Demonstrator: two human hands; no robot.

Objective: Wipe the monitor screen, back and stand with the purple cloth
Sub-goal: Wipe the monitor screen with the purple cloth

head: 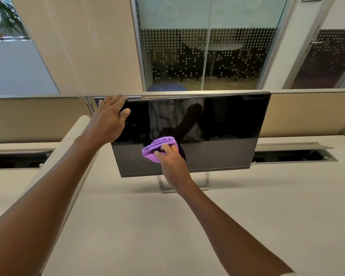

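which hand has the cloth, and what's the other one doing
The right hand grips the folded purple cloth against the screen; the left hand holds the monitor's top left corner, with no cloth.

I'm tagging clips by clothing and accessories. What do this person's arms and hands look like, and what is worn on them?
Both arms are bare from wrist to well past the elbow. The left hand and right hand wear no gloves, and no rings, watch or bracelet show. A pale edge at the frame's bottom right may be a short sleeve, too little to tell. The dark screen's reflection hints at a light buttoned shirt.
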